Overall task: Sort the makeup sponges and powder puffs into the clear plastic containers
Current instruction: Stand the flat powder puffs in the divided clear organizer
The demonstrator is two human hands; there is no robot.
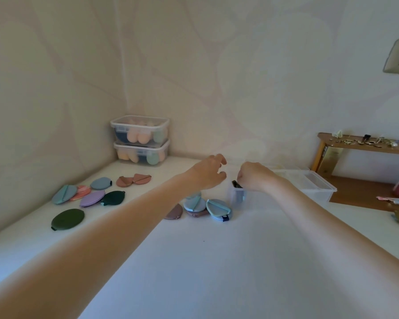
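Head view. On the white table [217,261], scattered powder puffs: dark green oval puff [67,219] lying flat near the left edge, long axis running left to right, slightly tilted up at the right. Behind it a cluster: teal puff [63,194], purple puff [92,198], dark teal puff [113,198], blue-grey puff [100,183], two brown wedge puffs [133,180] with straight edges meeting. Nearer the middle, blue puffs [217,209] overlapping mauve ones, partly hidden under the left forearm; strap on the front blue one running lengthwise toward the lower right.

In the far corner, two lidded clear containers [140,140] stacked one on the other, filled with peach sponges and a few puffs. Right of the hands, an open clear container [318,187] at the table's right edge, contents not discernible.

Left hand [207,172] raised above the table, fingers loosely curled and spread apart, thumb and forefinger gapped, holding nothing visible. Forearm stretched long from the lower left toward the middle.

Right hand [255,177] knuckles up, fingers curled downward, pinching a small dark item [237,184] at the top of a small clear box [238,196] standing on the table; exact nature of that item hard to tell. Forearm coming in from the lower right.

Wooden shelf [364,143] beyond the right edge, littered with small bits.
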